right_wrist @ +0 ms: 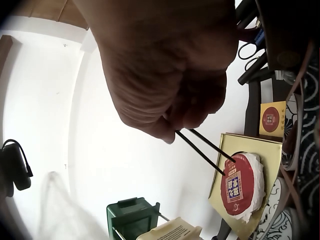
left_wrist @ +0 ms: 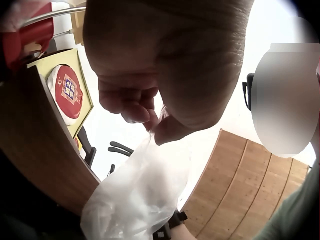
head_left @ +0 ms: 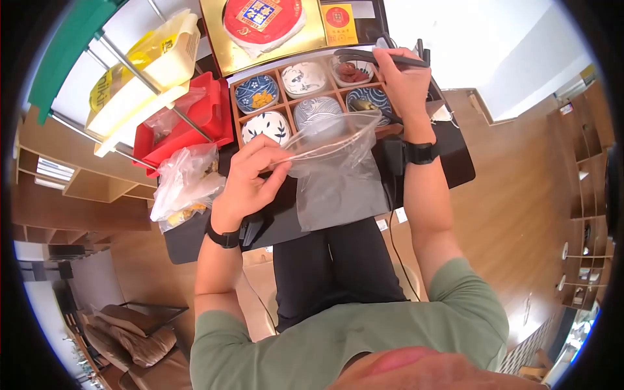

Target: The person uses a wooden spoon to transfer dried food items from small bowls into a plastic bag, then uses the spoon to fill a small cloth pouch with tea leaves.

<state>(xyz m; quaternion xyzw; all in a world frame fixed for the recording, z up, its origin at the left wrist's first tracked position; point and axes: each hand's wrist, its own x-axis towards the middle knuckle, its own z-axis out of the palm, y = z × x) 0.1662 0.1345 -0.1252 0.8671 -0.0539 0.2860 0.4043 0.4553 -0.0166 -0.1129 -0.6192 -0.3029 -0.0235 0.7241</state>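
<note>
My left hand (head_left: 250, 175) pinches the rim of a clear plastic bag (head_left: 341, 195) between thumb and fingers. The bag hangs down from there with its mouth spread toward the bowls. In my right hand (head_left: 408, 88) are slim black tongs (head_left: 354, 56), their two thin arms slightly apart in the right wrist view. Their tips lie over a bowl with reddish-brown pieces (head_left: 351, 73). Several patterned bowls sit in a wooden compartment box (head_left: 283, 96), including a blue bowl (head_left: 249, 88) with orange pieces (head_left: 262, 100) and a white leaf-pattern bowl (head_left: 265, 125).
Behind the box lies a gold tray (head_left: 218, 39) bearing a round red-labelled package (head_left: 266, 18). To the left are a red bin (head_left: 224, 120), a cream bin (head_left: 182, 45) and a filled plastic bag (head_left: 185, 185). Scissors (right_wrist: 257, 42) stand beyond my right hand.
</note>
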